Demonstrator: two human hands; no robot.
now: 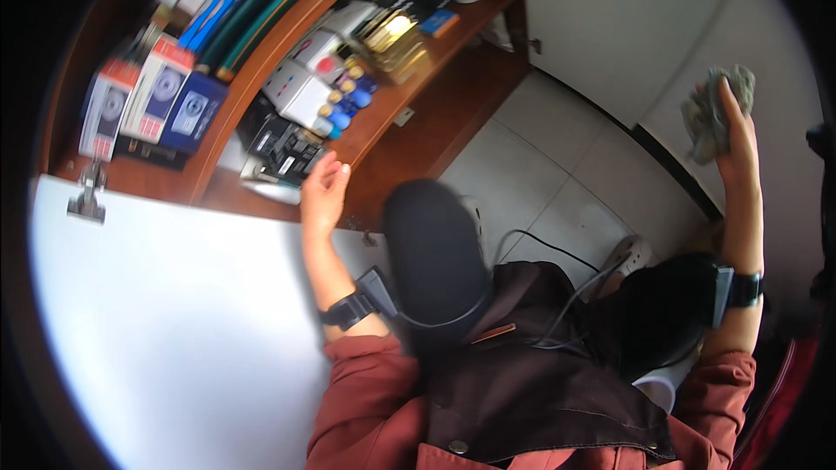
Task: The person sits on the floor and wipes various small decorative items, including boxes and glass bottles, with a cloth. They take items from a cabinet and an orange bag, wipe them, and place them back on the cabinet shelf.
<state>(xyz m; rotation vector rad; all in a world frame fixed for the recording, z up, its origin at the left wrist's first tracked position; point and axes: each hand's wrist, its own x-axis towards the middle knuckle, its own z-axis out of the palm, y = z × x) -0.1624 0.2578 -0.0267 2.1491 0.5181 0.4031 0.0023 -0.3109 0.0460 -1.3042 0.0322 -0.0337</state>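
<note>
My right hand grips a crumpled grey-green cloth, raised beside a pale cabinet door. On the other side, my left hand is by the lower part of the open cabinet, with its fingers loosely bent and nothing seen in them. Close beyond its fingertips lie dark boxes and a white object on the wooden shelf. Motion blur hides whether those fingers touch anything.
An open white door with a metal hinge spans the left. Small blue bottles, a yellowish glass bottle and printed boxes fill the shelves. A black cable hangs above the tiled floor.
</note>
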